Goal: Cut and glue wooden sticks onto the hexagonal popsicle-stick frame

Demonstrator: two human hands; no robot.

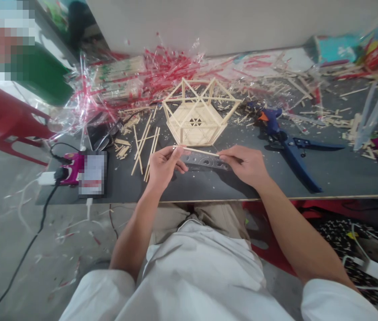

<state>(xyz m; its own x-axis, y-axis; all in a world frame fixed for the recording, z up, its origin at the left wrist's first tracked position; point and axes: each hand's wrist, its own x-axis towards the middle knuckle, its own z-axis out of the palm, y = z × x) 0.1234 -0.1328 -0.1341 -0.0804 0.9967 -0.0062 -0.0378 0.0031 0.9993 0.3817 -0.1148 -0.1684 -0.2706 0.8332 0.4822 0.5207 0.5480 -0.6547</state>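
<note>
My left hand (164, 165) pinches the left end of a thin wooden stick (198, 151). My right hand (244, 164) pinches its right end, so the stick spans between both hands just above a grey ruler (205, 162) lying on the dark table (209, 185). Right behind the stick stands a hexagonal frame built of sticks (197, 114), with upright triangles along its rim.
Loose sticks (146, 145) lie left of the frame. A blue glue gun (269, 119) and blue cutters (297, 154) lie to the right. Red-and-clear plastic wrappers (135, 78) and stick scraps are heaped at the back. A pink power strip (71, 171) sits at the left edge.
</note>
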